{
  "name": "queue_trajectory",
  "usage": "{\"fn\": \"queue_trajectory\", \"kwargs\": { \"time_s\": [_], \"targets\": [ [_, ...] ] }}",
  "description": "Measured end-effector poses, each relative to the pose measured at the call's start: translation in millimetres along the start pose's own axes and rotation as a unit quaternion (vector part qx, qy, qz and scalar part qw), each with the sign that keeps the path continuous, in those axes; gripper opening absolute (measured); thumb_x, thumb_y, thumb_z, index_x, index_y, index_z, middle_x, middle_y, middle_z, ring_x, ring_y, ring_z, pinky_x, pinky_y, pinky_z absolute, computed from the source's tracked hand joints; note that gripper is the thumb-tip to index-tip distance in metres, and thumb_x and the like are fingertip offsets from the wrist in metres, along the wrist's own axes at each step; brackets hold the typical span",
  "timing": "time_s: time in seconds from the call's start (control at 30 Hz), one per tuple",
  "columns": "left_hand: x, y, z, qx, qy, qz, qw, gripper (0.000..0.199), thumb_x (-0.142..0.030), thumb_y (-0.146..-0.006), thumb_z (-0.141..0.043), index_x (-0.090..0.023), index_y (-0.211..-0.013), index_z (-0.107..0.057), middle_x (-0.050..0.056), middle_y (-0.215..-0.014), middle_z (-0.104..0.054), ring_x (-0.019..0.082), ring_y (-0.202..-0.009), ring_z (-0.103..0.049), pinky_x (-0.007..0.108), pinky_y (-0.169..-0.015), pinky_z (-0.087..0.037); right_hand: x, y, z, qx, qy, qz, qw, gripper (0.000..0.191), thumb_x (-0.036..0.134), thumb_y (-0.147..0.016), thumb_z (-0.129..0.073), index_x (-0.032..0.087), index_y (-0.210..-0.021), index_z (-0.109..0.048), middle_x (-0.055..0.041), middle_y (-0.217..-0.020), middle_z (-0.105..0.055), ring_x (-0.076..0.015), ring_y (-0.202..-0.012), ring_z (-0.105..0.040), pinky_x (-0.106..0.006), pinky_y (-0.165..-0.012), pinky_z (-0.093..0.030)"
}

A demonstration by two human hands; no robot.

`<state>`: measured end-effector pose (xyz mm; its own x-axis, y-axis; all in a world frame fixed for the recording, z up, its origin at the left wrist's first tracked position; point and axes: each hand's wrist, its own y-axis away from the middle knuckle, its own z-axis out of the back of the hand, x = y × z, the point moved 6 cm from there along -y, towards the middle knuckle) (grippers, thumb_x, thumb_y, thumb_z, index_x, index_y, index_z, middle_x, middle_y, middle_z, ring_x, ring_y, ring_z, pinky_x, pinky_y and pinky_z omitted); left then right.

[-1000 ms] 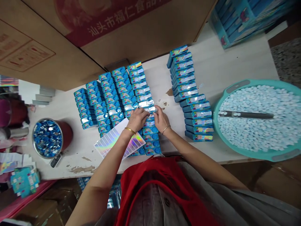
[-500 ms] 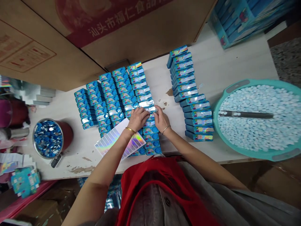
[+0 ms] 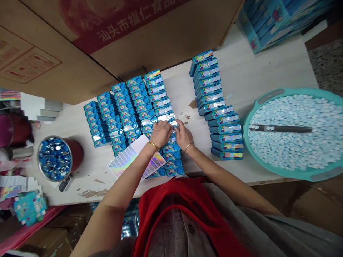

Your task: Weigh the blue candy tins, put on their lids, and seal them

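Observation:
Small blue boxes [image 3: 173, 155] stand in several tight columns at the middle of the table, some with shiny holographic stickers [image 3: 166, 117] on top. My left hand [image 3: 161, 133] is over the rightmost column, its fingers curled and pressed together at a box's top; what they pinch is hidden. My right hand [image 3: 183, 136] closes its thumb and fingers around the right end of the same box. Beneath my left forearm, a sheet of holographic strip stickers [image 3: 125, 160] lies partly across the boxes.
To the right is a column of stickered boxes [image 3: 227, 129], beside a teal tub [image 3: 284, 174] of pale tablets with a dark bar across them. A red pot [image 3: 77, 153] of shiny blue pieces stands left. Large cartons [image 3: 150, 43] border the back; a blue display box [image 3: 257, 39] sits far right.
My left hand has shifted slightly right, closer to my right hand, and its fingers have moved along the box top. My right hand stays at the box end. The view has shifted slightly.

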<state>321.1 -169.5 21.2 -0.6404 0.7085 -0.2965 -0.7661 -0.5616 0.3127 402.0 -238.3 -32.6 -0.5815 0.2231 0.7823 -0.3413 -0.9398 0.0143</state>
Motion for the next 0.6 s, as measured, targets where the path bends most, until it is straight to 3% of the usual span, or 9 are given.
{"fn": "queue_trajectory", "kwargs": {
  "time_s": [0.17, 0.43, 0.53, 0.6],
  "targets": [
    [-6.2, -5.3, 0.2, 0.043, -0.019, 0.038, 0.998, 0.018, -0.02, -0.091, -0.042, -0.014, -0.093, -0.06, 0.015, -0.103, -0.059, 0.031, -0.104, -0.05, 0.044, -0.084, -0.034, 1.6, 0.5, 1.8, -0.01, 0.001, -0.005, 1.0, 0.042, 0.031, -0.097, -0.029, 0.015, -0.135, -0.041, -0.0151, -0.108, -0.067, -0.0272, -0.09, -0.064, -0.038, -0.074, -0.049],
    [-31.7, -11.1, 5.7, 0.039, -0.051, 0.059, 0.996, 0.025, -0.017, -0.092, -0.037, -0.008, -0.105, -0.057, 0.02, -0.105, -0.062, 0.032, -0.104, -0.055, 0.042, -0.085, -0.037, -3.3, 0.0, -0.7, 0.019, 0.02, -0.033, 0.999, 0.044, 0.029, -0.095, -0.033, 0.015, -0.136, -0.041, -0.0148, -0.107, -0.069, -0.029, -0.087, -0.064, -0.039, -0.072, -0.049],
    [-19.7, -5.1, 7.8, 0.053, 0.007, 0.114, 0.992, 0.024, -0.018, -0.091, -0.042, -0.01, -0.11, -0.054, 0.016, -0.093, -0.067, 0.027, -0.089, -0.062, 0.036, -0.076, -0.04, -2.9, 0.0, -0.7, 0.022, 0.022, -0.035, 0.999, 0.044, 0.029, -0.096, -0.03, 0.013, -0.136, -0.04, -0.0159, -0.108, -0.069, -0.0304, -0.089, -0.064, -0.041, -0.073, -0.049],
    [-5.2, 2.7, 9.2, 0.029, 0.083, 0.153, 0.984, 0.025, -0.021, -0.088, -0.05, -0.014, -0.112, -0.053, 0.01, -0.087, -0.068, 0.024, -0.08, -0.062, 0.032, -0.069, -0.04, -1.3, 0.1, -0.4, 0.022, 0.018, -0.03, 0.999, 0.045, 0.03, -0.097, -0.028, 0.013, -0.137, -0.04, -0.0166, -0.113, -0.067, -0.0308, -0.092, -0.064, -0.042, -0.074, -0.049]
  ]
}}
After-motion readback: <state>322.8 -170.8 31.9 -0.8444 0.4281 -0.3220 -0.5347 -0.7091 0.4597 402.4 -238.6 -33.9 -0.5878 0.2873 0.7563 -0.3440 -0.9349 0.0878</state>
